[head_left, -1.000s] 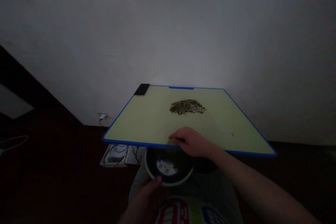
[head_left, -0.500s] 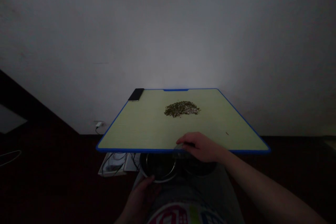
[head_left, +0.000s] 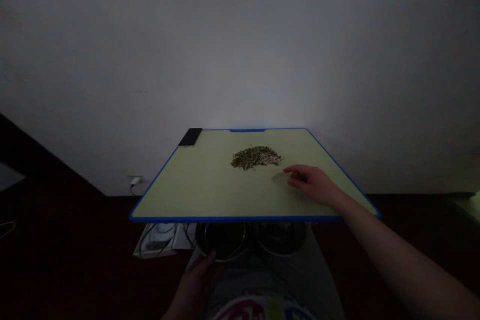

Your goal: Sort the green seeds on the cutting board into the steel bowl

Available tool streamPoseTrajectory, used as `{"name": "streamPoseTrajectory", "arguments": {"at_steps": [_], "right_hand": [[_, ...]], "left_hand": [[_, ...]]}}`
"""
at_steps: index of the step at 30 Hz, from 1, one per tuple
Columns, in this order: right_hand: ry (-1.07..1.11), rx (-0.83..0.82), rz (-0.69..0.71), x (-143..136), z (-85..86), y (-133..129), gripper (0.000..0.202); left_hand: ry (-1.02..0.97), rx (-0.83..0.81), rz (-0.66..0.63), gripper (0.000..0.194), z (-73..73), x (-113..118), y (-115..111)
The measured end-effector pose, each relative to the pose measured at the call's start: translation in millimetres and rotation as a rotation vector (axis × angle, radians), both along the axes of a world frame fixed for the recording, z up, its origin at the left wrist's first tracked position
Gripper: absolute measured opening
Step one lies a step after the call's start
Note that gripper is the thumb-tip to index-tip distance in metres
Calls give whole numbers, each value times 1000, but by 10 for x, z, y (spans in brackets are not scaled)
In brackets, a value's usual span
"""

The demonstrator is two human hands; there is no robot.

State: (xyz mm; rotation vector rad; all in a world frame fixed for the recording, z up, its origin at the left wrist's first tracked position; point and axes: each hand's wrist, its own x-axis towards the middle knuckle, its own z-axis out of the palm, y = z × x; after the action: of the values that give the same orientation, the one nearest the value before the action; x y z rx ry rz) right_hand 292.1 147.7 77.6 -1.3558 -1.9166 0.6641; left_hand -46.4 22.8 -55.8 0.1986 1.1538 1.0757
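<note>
My right hand [head_left: 313,184] is over the front right of the pale board [head_left: 202,187], its thumb and fingers closed on a clear, curved plastic piece [head_left: 279,177]. The exact kind of that piece is blurred. To its upper left, a heap of small greenish-brown grains [head_left: 255,157] is spread on the board. Below the board's front edge, my left hand [head_left: 198,272] grips the near rim of a dark round bowl [head_left: 228,260] on my lap. The bowl's contents are too dark to make out.
A black phone [head_left: 190,137] lies at the board's far left corner. Beside the first bowl, a second dark bowl [head_left: 281,254] sits on my lap, partly under the board. A white box with cables [head_left: 155,245] is on the floor at left. The wall [head_left: 247,60] stands behind the board.
My right hand has moved from the board's front edge up and rightward over its surface, carrying the clear plastic piece. My left hand keeps its place on the bowl. The second bowl is now uncovered.
</note>
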Motion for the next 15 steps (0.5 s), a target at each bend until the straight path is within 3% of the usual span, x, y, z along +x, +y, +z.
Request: {"name": "streamPoseTrajectory", "arguments": {"at_steps": [4,9,15], "right_hand": [[100,32,-147,225,92,246,42],[59,115,-285,345,198,644,35],[198,167,-302,214,38,1020,22]], "left_hand": [[91,54,-9,28,56,-49,67],[274,74,-53,32,73,-113,134],[513,69,-151,35,96,-185,166]]}}
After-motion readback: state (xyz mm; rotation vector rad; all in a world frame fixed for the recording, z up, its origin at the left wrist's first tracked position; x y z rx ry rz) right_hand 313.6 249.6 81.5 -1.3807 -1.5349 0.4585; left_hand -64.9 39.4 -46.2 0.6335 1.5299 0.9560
